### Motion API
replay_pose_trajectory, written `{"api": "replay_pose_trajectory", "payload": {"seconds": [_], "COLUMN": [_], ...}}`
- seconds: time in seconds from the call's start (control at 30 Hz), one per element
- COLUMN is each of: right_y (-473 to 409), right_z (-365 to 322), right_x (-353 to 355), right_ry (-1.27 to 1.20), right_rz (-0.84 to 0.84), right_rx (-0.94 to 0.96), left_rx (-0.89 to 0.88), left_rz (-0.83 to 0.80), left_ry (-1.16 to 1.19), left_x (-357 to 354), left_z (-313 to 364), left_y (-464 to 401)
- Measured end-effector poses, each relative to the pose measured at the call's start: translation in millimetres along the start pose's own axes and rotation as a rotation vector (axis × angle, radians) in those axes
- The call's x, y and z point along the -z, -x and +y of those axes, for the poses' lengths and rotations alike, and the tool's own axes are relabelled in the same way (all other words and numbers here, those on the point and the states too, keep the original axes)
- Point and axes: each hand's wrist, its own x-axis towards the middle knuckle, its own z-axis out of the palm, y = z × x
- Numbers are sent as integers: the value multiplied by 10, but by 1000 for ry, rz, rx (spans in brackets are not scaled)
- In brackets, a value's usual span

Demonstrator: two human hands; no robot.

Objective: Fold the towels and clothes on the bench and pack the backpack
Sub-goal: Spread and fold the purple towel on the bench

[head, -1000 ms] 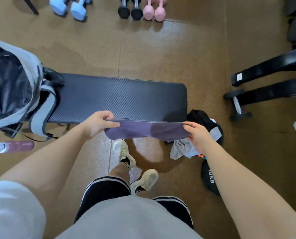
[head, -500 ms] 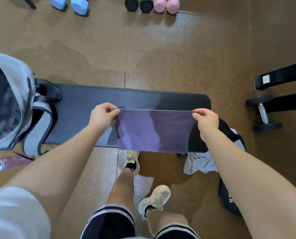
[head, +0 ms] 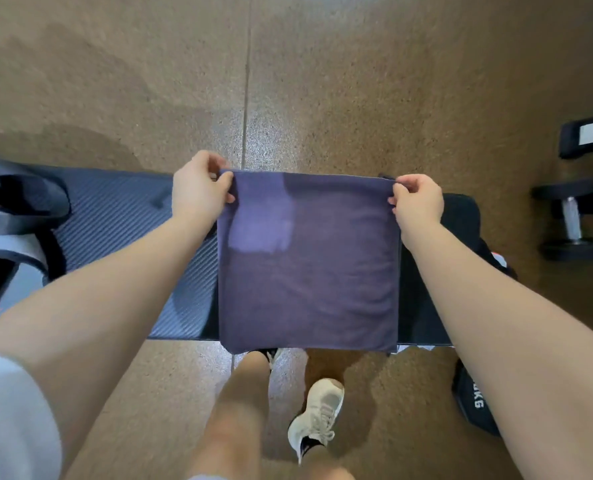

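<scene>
A dark purple towel [head: 309,271] hangs flat in front of me, covering the right part of the black ribbed bench [head: 122,237]. My left hand [head: 198,188] pinches its top left corner. My right hand [head: 416,202] pinches its top right corner. The towel's lower edge reaches just past the bench's near edge. The grey and black backpack [head: 8,230] sits on the bench's left end, cut off by the frame. A bit of other clothing [head: 499,261] shows past my right forearm; most of it is hidden.
A black dumbbell [head: 572,220] lies on the brown floor at the right, below a black rack foot [head: 589,136]. A black weight marked KG [head: 475,403] lies on the floor under my right arm. My legs and a white shoe [head: 317,417] stand close to the bench.
Both hands have lifted the towel and carried it away from me, so it went from a narrow strip to a full flat square over the bench. The view has dropped closer.
</scene>
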Motion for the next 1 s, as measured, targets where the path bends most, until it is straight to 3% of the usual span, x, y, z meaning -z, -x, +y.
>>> {"api": "replay_pose_trajectory", "payload": {"seconds": [0.1, 0.17, 0.27, 0.4, 0.7, 0.77, 1.0], "right_y": [186, 470, 914, 1148, 1127, 1246, 1291], "right_z": [109, 212, 503, 994, 1916, 1983, 2089], "right_x": [-88, -206, -499, -609, 244, 326, 142], "right_ry": [257, 416, 583, 789, 994, 990, 841], "right_rz": [-12, -103, -310, -398, -165, -171, -196], "right_rx": [350, 614, 833, 829, 670, 755, 1174], "left_rx": [-306, -555, -664, -580, -474, -506, -892], "left_rz": [40, -59, -266, -311, -178, -150, -150], "left_ry": [-309, -410, -521, -701, -751, -730, -707], "left_x": [-130, -275, -578, -758, -567, -583, -884], "left_z": [-101, -167, -384, -808, -1332, -1317, -1248], "left_y": [263, 513, 840, 1176, 1717, 1877, 1888]}}
